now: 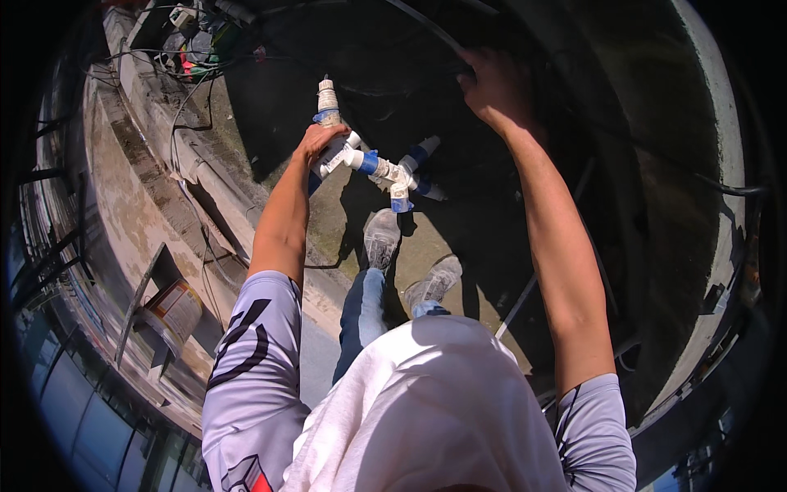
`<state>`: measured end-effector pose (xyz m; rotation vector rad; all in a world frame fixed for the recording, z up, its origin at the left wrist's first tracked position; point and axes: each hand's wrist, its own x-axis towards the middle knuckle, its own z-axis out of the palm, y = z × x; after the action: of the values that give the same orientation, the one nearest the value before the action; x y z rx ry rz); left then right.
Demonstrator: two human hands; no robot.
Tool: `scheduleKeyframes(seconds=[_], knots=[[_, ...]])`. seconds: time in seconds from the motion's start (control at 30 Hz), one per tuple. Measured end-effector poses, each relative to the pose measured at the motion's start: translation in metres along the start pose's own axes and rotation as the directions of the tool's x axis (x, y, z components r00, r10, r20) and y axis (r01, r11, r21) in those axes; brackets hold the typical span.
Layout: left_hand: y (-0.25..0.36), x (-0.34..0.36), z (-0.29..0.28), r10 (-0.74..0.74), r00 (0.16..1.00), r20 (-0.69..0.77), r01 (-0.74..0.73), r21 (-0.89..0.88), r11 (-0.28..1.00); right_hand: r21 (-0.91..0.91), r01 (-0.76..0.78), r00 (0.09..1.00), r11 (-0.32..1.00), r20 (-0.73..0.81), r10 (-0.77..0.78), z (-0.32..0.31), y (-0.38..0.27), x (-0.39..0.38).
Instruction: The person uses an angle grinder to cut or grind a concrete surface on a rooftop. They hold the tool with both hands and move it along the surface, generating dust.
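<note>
My left hand (318, 141) is wrapped round a white and blue industrial power connector (334, 154). Above that hand, a white plug (327, 97) with a blue ring points up, a dark cable at its tip. Close to its right side is a branching cluster of white and blue connectors (392, 170), some wrapped in pale tape, over the ground before my shoes. My right hand (496, 86) is farther off to the right, largely in shade. Its fingers are closed round a thin pale cable (426, 26) that runs up to the left; the shade blurs their exact grip.
Left of me runs a rough concrete ledge (152, 176) with loose black cables (179, 135) along it. A bucket-like container with a label (175, 310) stands at lower left. Red and green items (197, 57) lie at far left. A concrete edge (711, 74) curves along the right.
</note>
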<state>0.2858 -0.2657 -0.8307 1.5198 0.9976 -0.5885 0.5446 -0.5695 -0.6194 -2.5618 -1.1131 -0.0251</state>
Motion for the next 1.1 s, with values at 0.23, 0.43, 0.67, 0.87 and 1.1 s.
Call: scheduleKeyframes(seconds=[0.23,0.43,0.67,0.87,1.1], knots=[[-0.068,0.048,-0.034,-0.021,0.945,-0.327,0.150,0.374,0.915,0.518,-0.390,0.920,0.761,0.195,0.339,-0.075,-0.070,-0.155],[-0.093,-0.038,-0.018,0.194,0.952,-0.237,-0.092,0.383,0.919,0.570,-0.783,0.505,0.248,0.351,0.788,-0.268,-0.098,-0.244],[-0.085,-0.288,0.022,-0.140,0.982,0.128,0.138,0.022,0.990,0.983,-0.137,0.065,0.125,-0.117,0.991,-0.457,0.025,-0.181],[-0.026,-0.488,0.015,-0.136,0.967,0.214,0.170,-0.153,0.974,0.892,-0.336,-0.435,-0.303,0.139,0.890,-0.473,0.165,-0.106],[0.037,-0.550,-0.029,0.159,0.985,0.071,-0.151,-0.107,0.983,0.956,0.224,-0.095,-0.187,0.213,0.973,-0.519,0.119,-0.140]])
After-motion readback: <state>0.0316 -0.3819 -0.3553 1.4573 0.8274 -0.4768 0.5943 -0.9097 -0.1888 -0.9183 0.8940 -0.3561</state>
